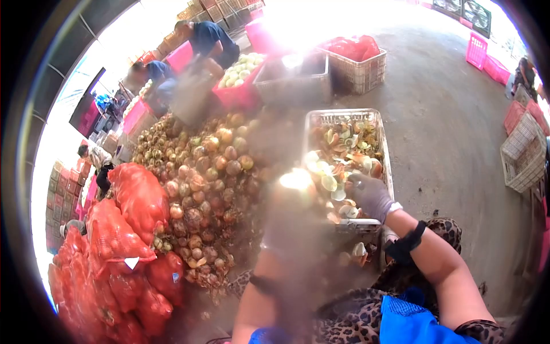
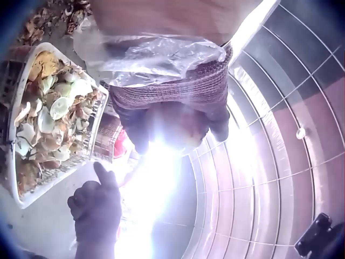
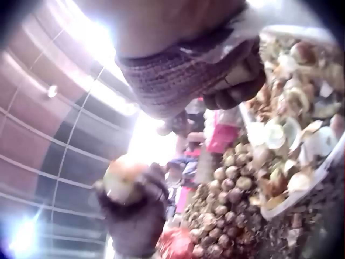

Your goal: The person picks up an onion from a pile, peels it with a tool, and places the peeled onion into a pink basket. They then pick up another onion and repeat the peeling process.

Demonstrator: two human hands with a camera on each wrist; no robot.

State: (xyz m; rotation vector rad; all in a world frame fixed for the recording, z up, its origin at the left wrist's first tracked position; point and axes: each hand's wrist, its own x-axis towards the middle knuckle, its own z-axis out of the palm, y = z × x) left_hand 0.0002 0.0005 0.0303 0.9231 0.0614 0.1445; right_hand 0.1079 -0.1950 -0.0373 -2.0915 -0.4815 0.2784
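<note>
In the right wrist view, my gloved left hand (image 3: 132,224) holds up a partly peeled onion (image 3: 123,181), its fingers curled round the lower side. Glare and blur hide most of that hand in the head view. My gloved right hand (image 1: 369,196) is over the near right part of a white crate (image 1: 386,155) of onion skins (image 1: 346,146). Its fingers are curled, and a pale tan piece (image 3: 237,76) shows inside them; what it is I cannot tell. Plastic film (image 2: 161,59) wraps the left wrist above the glove cuff.
A large heap of unpeeled onions (image 1: 212,172) spreads left of the crate. Red mesh sacks (image 1: 120,241) are piled at the lower left. Beyond stand a grey tub (image 1: 295,83), a pink crate (image 1: 238,98) of peeled onions and a crate (image 1: 364,74) with red bags. Several people work farther back.
</note>
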